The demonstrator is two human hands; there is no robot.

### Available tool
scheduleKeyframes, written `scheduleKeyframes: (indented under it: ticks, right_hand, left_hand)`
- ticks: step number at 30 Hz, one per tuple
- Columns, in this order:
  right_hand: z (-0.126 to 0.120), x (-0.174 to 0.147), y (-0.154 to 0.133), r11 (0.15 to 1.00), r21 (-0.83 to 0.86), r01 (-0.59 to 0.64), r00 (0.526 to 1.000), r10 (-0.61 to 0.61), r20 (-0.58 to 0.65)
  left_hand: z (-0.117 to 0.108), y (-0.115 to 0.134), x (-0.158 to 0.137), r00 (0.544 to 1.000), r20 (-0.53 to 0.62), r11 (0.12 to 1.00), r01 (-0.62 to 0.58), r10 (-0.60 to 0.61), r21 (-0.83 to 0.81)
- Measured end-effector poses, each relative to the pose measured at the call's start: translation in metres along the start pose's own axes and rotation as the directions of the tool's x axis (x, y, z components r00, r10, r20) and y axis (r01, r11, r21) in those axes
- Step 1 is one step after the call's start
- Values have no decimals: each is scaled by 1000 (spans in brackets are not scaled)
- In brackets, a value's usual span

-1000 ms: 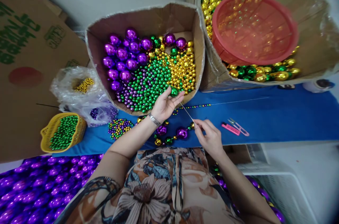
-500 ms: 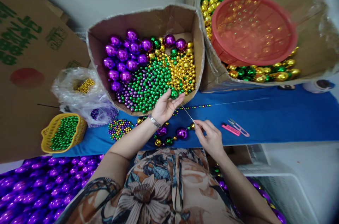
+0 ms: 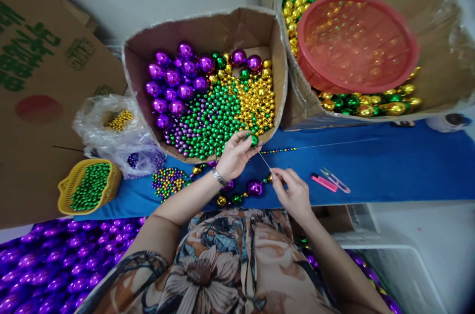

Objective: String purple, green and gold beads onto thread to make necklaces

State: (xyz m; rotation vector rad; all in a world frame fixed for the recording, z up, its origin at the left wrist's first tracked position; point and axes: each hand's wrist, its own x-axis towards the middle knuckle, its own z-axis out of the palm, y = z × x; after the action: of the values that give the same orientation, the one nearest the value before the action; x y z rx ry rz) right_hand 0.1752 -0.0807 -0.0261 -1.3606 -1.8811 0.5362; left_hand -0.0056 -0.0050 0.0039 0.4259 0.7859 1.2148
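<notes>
Head: grn bead [image 3: 254, 140] in L fingers [image 3: 244, 145]

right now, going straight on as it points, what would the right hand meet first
Most likely the left hand, which holds a green bead, though depth between it and the right hand is hard to judge.

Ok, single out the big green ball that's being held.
It's the green ball pinched in the left hand; other big green balls, like those in the cardboard box and on the blue cloth, are in no hand.
</notes>
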Motion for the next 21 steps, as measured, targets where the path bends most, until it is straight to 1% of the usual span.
scheduleKeyframes:
  ticks: [3,7,11,15,18,21]
  right_hand:
    - [1,0,2,1000,24,-13,1000,13,19]
    - [3,0,4,999,-34,15,1000,-15,-7]
    - [5,1,3,999,-30,18,1000,-19,-6]
    - [5,4,2,999,-31,33,999,-34,-18]
    - [2,4,3,999,-43,29,999,-31,-38]
    - [1,3,6,998,-54,19,999,-22,-49]
  left_hand:
    - [-2,-1,0,1000,-10,1000,19,-19,-8]
    - [-1,-3,-3,998,-3,997,-69,69,31]
    - [-2,-8,-7,998,28,993,-66,64,97]
    - [-6,-11,-9,997,64,973,-62,49,223]
    - [-11,-4,-7,993,96,937,-92,64,338]
    - [-19,11,3,983,110,880,-180,146,440]
